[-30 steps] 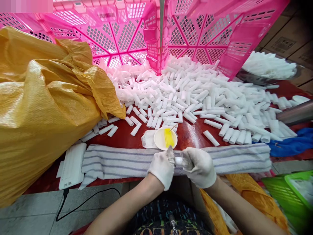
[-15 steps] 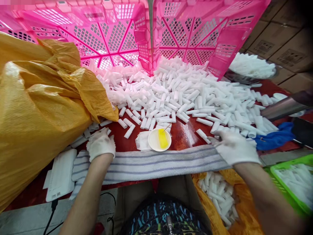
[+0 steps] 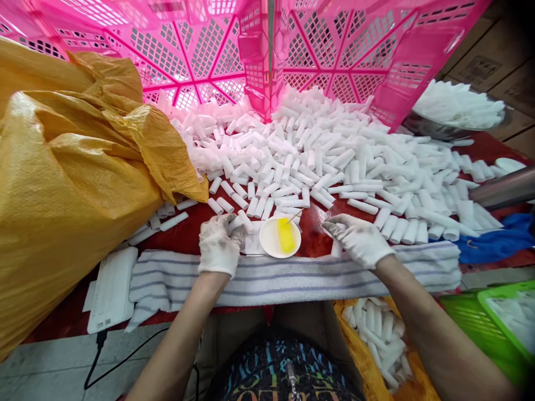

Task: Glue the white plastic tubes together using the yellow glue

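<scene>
My left hand, in a white glove, is left of a small white dish. Its fingers are curled at the end of a short white tube; the grip itself is partly hidden. To the right of the dish, my gloved right hand has its fingers pressed together, and a white tube pokes out below them. In the dish lies a yellow block with a thin stick in it. Behind both hands spreads a large heap of white tubes.
Pink crates stand behind the heap. A yellow sack fills the left, near a white power strip-like box. A striped towel lines the front edge. At right are a metal bowl, blue cloth and green basket.
Both hands have moved inward toward the dish. A loose tube by each hand has been taken up from the red tabletop. The view has shifted slightly.
</scene>
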The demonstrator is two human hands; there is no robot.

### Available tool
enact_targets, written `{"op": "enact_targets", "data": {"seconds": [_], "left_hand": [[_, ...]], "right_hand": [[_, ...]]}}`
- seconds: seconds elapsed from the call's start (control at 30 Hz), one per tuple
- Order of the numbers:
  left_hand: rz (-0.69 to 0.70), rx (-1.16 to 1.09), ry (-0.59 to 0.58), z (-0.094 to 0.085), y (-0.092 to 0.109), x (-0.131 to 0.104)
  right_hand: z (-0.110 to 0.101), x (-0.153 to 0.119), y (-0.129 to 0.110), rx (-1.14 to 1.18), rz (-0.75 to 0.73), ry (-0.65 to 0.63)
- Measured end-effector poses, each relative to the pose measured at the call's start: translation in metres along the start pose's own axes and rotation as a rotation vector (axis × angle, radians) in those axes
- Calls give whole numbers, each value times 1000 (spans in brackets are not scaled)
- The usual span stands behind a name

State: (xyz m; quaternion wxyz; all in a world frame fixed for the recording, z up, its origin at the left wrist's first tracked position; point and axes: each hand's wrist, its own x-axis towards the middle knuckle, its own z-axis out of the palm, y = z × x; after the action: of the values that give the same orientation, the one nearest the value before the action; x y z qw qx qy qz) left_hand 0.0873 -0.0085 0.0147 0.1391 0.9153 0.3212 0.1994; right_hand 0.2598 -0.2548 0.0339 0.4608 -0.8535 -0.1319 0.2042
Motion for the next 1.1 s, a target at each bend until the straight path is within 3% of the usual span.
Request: {"op": "enact_targets", "data": {"seconds": [0.13,0.23,0.3,0.47,0.6,0.67,0.83,1.0,1.1], "left_hand": [[-26,-279,-60,3,13,-15],[-79,-418,-133,7,18,-23],[-83,-466,-158,9,18,-25],[-111,-477,-220,14,16,-24],[-118,-481,-254,15,14,-22],[-97,-466,-263,14,14,-22],[-93,-455,-269,17,12,-23],[-105,-551,-269,19,10,-21],[-151,-603,-286,14,12,-19]], "right_hand": [[15,-7,-15,106,101,-122],[27,-10,-17,384,191,-313],[34,-9,-16,535,211,-364],[46,-5,-14,629,156,-311],[50,-4,-7,377,68,-256],[53,-3,2,236,-60,-226],[55,0,24,149,-567,-114],[58,-10,20,128,-438,-110],[61,-14,18,176,-437,-103]]}}
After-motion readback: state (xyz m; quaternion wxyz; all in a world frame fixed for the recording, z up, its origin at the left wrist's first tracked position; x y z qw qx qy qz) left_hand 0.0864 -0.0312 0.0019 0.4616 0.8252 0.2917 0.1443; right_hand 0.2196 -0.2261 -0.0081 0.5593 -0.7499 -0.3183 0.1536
